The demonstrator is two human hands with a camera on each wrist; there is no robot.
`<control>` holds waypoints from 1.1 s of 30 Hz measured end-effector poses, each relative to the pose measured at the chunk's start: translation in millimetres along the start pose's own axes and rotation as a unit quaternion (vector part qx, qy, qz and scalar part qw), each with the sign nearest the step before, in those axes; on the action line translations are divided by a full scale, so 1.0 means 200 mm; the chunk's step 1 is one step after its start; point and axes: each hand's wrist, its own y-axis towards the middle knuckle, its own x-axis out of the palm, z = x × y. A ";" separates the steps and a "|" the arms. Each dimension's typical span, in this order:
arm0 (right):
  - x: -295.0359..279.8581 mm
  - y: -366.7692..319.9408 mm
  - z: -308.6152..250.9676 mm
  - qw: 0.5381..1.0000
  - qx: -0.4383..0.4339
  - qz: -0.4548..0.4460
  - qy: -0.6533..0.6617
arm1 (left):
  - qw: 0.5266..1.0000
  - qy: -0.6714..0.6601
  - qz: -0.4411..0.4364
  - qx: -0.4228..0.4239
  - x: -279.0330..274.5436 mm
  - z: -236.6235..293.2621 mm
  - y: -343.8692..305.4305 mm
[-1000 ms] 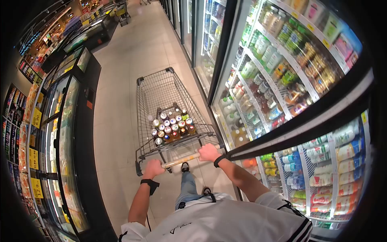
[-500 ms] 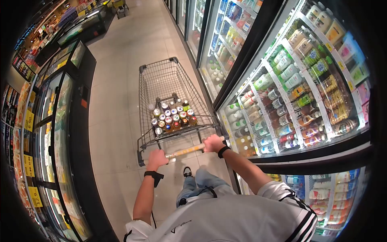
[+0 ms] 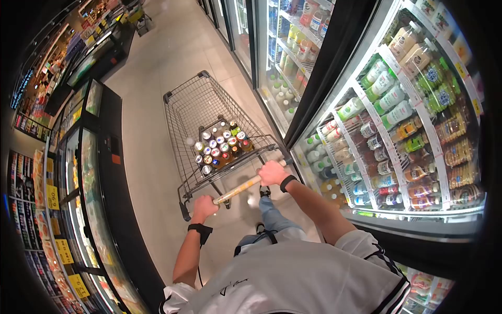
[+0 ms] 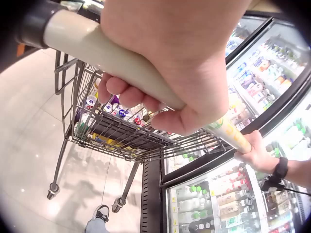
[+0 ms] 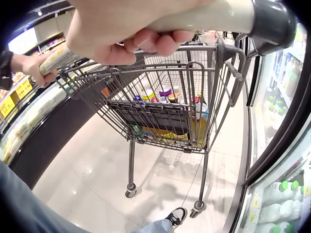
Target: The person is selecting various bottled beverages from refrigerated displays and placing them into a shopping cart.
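A wire shopping cart stands ahead of the person, with several capped bottles grouped at its near end. Its pale handle bar runs between the two hands. The left hand grips the bar near its left end; in the left wrist view that hand has its fingers curled round the bar. Near the right end, the right hand grips the same bar, and the right wrist view shows this hand with curled fingers beneath it.
Glass-door drink coolers line the right side, close to the cart's right edge. Low black freezer cases run along the left. A tiled floor stretches ahead between them, with another cart far off.
Both hands keep their grip on the bar. The cart has turned slightly, its front end now further left in the head view. The right-hand coolers have shifted, and the feet have changed places in a step.
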 end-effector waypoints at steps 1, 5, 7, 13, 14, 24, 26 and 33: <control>-0.02 0.06 0.05 1.000 0.003 0.004 0.005 | 1.000 0.007 -0.001 0.000 -0.03 0.01 0.06; -0.08 0.26 0.22 0.998 0.052 0.023 0.012 | 1.000 -0.018 0.014 0.002 -0.19 0.05 0.27; -0.08 0.32 0.28 0.998 0.050 0.037 0.033 | 1.000 -0.024 0.000 -0.008 -0.21 0.05 0.33; -0.16 0.61 0.48 0.999 0.041 -0.003 0.018 | 0.999 -0.010 0.039 0.009 -0.35 0.02 0.62; -0.17 0.63 0.51 0.999 0.043 0.003 0.021 | 0.999 -0.012 0.047 0.015 -0.38 0.04 0.65; -0.19 1.03 0.67 0.996 0.014 0.093 0.009 | 0.997 -0.009 0.066 0.029 -0.70 -0.07 0.97; -0.20 1.12 0.68 0.995 0.027 0.093 0.020 | 0.998 -0.012 0.049 0.028 -0.79 -0.12 1.02; -0.27 1.51 0.71 0.994 0.041 0.088 0.049 | 1.000 -0.006 0.001 0.023 -1.04 -0.37 1.36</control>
